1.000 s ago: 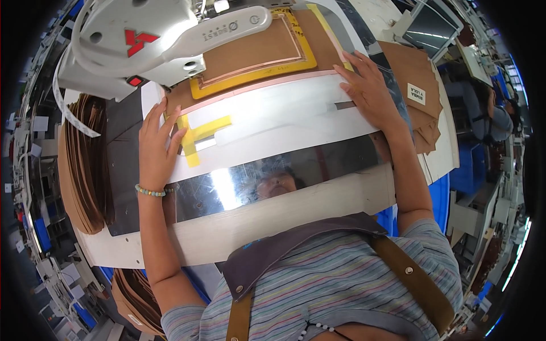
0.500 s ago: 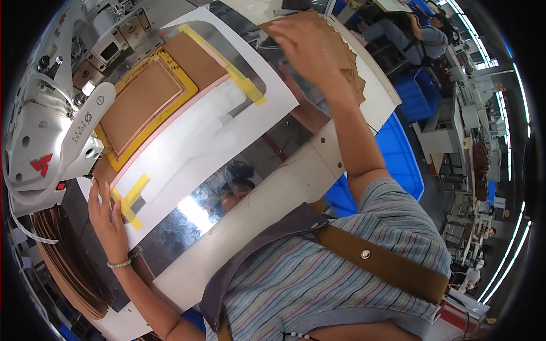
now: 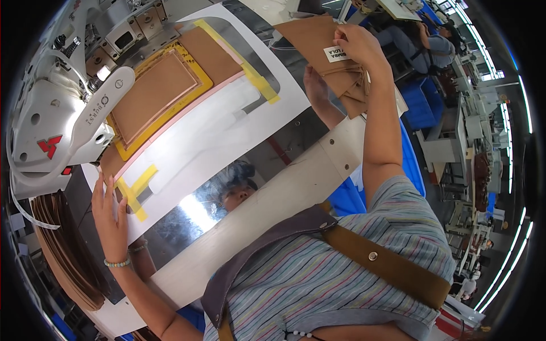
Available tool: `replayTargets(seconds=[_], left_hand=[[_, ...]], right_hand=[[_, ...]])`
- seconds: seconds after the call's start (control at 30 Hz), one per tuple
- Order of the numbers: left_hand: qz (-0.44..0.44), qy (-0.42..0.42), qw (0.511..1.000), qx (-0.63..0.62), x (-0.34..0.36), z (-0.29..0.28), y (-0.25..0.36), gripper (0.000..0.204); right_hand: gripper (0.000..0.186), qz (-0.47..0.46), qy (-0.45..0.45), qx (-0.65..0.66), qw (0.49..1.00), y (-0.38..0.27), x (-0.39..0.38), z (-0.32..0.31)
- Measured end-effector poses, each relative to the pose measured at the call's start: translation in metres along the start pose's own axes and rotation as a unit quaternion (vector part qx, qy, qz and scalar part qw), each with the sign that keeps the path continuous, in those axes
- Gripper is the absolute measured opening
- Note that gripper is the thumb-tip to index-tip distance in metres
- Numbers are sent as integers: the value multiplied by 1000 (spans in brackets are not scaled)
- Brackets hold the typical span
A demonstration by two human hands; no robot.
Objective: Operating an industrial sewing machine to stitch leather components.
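Note:
My left hand [image 3: 111,219] lies with its fingers stretched out at the left end of a white sheet [image 3: 222,139], next to yellow tape [image 3: 136,190] and a brown leather panel [image 3: 219,59]. Part of the panel sits inside a yellow frame [image 3: 200,73]. At the upper right, my right hand [image 3: 361,45] is closed, its fingertips at a small white printed label [image 3: 335,54]. The label shows over a pile of brown leather pieces [image 3: 310,40]; the fingers partly hide its upper edge.
A white sewing machine [image 3: 48,122] stands on the left, with a light grey arm [image 3: 105,105] reaching over the panel. Stacked brown pieces [image 3: 62,250] lie below it. A blue bin [image 3: 412,159] is beyond the table's right edge. Another person [image 3: 424,48] sits farther off.
My right hand has moved right over the leather pieces and its fingers have closed. The white label has come into sight, and the pieces lie differently. My left hand stays by the sheet.

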State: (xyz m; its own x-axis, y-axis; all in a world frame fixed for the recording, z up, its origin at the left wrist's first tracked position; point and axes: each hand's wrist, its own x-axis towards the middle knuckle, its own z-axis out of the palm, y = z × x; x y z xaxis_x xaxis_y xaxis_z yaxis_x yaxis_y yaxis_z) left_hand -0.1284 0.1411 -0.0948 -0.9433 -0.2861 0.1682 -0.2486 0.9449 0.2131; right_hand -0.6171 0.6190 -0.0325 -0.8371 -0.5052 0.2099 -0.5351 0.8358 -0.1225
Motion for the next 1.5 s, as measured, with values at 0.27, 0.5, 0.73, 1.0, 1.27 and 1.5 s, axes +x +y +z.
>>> replayTargets(seconds=[0.27,0.5,0.73,1.0,1.27,1.5], left_hand=[[1,-3,1000,-2,-5,6,-6,56],[-7,7,1000,-19,-5,9,-8,56],[12,-31,999,-26,0,-7,-3,56],[32,5,999,-40,16,-13,-22,49],[51,40,998,-28,76,21,-38,38],[15,38,993,-114,92,33,-30,41]], right_hand=[[35,-67,137,74,986,11,-24,79],[32,75,212,76,971,88,-33,90],[28,39,60,116,991,135,-42,44],[22,-35,10,384,923,27,2,1],[20,-299,-80,289,906,-242,47,54],[14,-385,25,181,905,-353,54,98]])
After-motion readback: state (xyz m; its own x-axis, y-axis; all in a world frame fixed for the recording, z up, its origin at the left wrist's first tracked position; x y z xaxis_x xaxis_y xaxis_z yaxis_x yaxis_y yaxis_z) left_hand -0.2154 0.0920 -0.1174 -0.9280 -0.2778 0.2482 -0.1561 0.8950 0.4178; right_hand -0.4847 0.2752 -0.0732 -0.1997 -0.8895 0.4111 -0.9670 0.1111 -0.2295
